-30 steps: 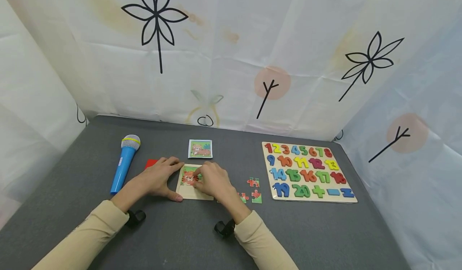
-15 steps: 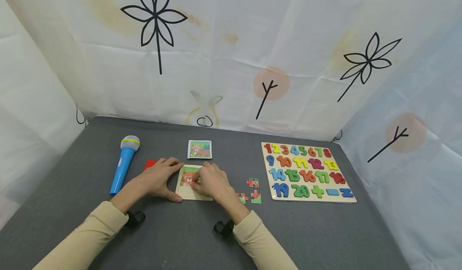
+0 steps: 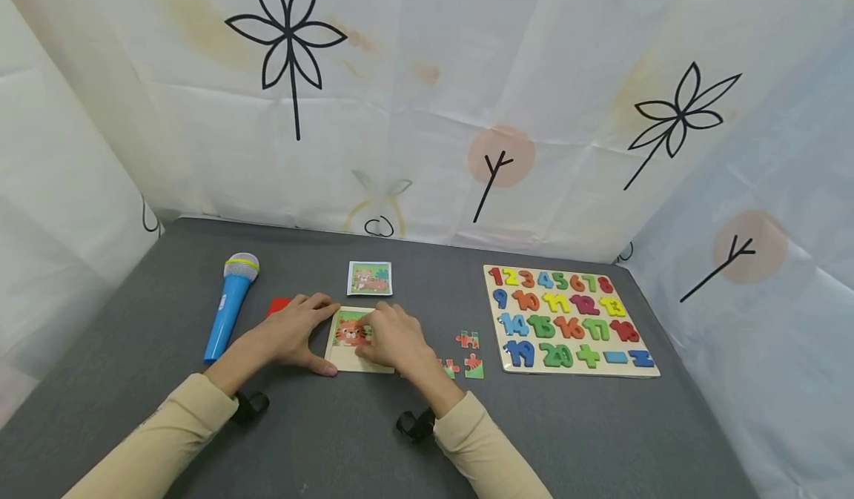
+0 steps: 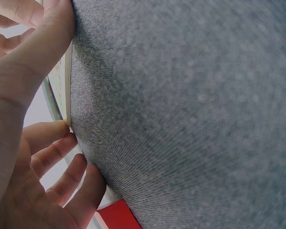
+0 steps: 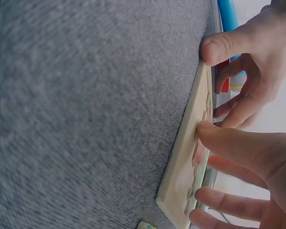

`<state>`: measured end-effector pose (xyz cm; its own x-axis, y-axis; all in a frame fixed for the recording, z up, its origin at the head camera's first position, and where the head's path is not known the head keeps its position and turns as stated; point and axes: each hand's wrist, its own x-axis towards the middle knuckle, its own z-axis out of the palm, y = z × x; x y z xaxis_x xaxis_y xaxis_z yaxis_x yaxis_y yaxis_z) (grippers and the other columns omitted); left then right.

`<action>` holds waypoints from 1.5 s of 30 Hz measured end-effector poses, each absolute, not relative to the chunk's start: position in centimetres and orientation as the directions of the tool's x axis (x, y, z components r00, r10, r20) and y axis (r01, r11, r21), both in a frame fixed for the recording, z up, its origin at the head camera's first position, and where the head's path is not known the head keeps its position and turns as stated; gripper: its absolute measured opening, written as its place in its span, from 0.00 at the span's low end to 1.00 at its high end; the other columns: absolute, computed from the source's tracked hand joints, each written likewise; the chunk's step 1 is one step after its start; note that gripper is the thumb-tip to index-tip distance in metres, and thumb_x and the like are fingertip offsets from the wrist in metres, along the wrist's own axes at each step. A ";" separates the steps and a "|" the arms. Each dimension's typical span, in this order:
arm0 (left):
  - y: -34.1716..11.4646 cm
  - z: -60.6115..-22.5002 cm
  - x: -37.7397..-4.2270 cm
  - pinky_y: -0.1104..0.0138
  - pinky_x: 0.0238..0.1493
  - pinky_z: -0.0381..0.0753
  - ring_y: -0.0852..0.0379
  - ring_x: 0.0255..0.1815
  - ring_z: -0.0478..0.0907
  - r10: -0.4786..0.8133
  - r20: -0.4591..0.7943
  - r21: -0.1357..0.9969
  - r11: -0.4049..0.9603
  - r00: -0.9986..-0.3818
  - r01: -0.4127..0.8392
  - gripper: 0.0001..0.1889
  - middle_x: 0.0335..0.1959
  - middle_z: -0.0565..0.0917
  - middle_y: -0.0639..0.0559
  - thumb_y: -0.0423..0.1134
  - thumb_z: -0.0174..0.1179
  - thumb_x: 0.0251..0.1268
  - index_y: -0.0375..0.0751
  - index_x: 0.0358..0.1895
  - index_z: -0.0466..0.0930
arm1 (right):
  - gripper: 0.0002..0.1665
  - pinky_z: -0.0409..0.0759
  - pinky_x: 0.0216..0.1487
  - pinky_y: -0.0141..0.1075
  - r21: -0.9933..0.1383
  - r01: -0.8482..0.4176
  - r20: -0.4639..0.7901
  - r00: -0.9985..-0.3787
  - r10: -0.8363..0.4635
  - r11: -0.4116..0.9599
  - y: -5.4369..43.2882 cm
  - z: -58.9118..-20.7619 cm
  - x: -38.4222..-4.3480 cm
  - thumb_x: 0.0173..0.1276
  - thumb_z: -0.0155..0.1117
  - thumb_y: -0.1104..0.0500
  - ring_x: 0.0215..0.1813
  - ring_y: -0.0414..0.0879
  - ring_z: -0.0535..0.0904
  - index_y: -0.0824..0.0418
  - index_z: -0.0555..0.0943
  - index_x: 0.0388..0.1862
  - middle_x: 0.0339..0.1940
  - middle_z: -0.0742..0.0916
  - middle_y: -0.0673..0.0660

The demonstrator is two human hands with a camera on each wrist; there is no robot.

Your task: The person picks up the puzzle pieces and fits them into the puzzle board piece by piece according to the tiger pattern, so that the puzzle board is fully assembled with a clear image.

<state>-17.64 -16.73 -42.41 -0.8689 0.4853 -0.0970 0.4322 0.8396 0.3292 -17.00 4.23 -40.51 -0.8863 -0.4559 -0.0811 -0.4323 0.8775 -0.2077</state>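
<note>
Head view: microphone [image 3: 229, 310] and number board [image 3: 580, 370] flank the tray [image 3: 347, 359], left fingers [image 3: 315, 311] spread, grip of right fingers [image 3: 380, 326] unclear.

One puzzle tray [image 3: 360, 363], one card [image 3: 370, 278], one microphone [image 3: 227, 312], one number board [image 3: 606, 345]

Head view high, facing forward and down, wrist views low, close, turned sideways, sharing the wooden board [image 3: 350, 358]
</note>
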 end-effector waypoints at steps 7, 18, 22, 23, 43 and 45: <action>-16.6 -42.4 -17.8 0.40 0.62 0.78 0.36 0.69 0.68 0.478 -0.107 0.326 0.846 -0.872 0.423 0.58 0.70 0.72 0.40 0.70 0.76 0.41 0.35 0.73 0.70 | 0.21 0.84 0.44 0.48 -0.196 -0.423 -0.095 -0.890 -0.446 0.885 4.3 -40.6 -17.1 0.63 0.76 0.45 0.50 0.51 0.80 0.49 0.90 0.53 0.50 0.85 0.54; -16.7 -42.4 -17.8 0.39 0.61 0.78 0.36 0.69 0.68 0.475 -0.119 0.325 0.848 -0.872 0.418 0.58 0.70 0.72 0.39 0.71 0.76 0.41 0.35 0.73 0.70 | 0.23 0.82 0.44 0.45 -0.205 -0.433 -0.088 -0.885 -0.457 0.878 4.7 -40.7 -17.1 0.63 0.76 0.45 0.50 0.50 0.78 0.48 0.88 0.57 0.51 0.85 0.54; -16.7 -42.5 -17.8 0.40 0.61 0.79 0.36 0.68 0.68 0.482 -0.110 0.320 0.845 -0.869 0.428 0.58 0.70 0.72 0.39 0.71 0.76 0.41 0.35 0.73 0.70 | 0.23 0.77 0.36 0.38 -0.209 -0.438 -0.066 -0.886 -0.459 0.875 5.3 -40.3 -17.1 0.64 0.76 0.44 0.46 0.47 0.76 0.46 0.88 0.57 0.49 0.84 0.52; -16.6 -42.5 -17.8 0.40 0.61 0.79 0.36 0.68 0.68 0.483 -0.108 0.320 0.845 -0.869 0.429 0.58 0.70 0.72 0.39 0.71 0.76 0.41 0.35 0.73 0.70 | 0.23 0.76 0.36 0.38 -0.213 -0.436 -0.062 -0.887 -0.457 0.875 5.6 -40.2 -17.1 0.64 0.76 0.44 0.45 0.47 0.76 0.46 0.88 0.57 0.48 0.84 0.52; -16.4 -41.0 -18.0 0.39 0.65 0.76 0.35 0.68 0.66 0.515 -0.207 0.334 0.836 -0.832 0.434 0.56 0.71 0.69 0.37 0.64 0.77 0.46 0.33 0.74 0.68 | 0.24 0.81 0.45 0.49 -0.280 -0.355 -0.051 -0.922 -0.383 0.892 13.6 -38.5 -17.8 0.63 0.77 0.50 0.50 0.54 0.77 0.54 0.87 0.58 0.51 0.85 0.59; -16.3 -40.9 -18.0 0.39 0.65 0.76 0.34 0.67 0.66 0.516 -0.212 0.337 0.836 -0.830 0.433 0.55 0.70 0.69 0.37 0.62 0.78 0.45 0.32 0.74 0.68 | 0.24 0.81 0.48 0.51 -0.275 -0.336 -0.057 -0.929 -0.364 0.901 14.5 -38.6 -17.9 0.63 0.77 0.50 0.52 0.56 0.78 0.55 0.87 0.57 0.51 0.85 0.60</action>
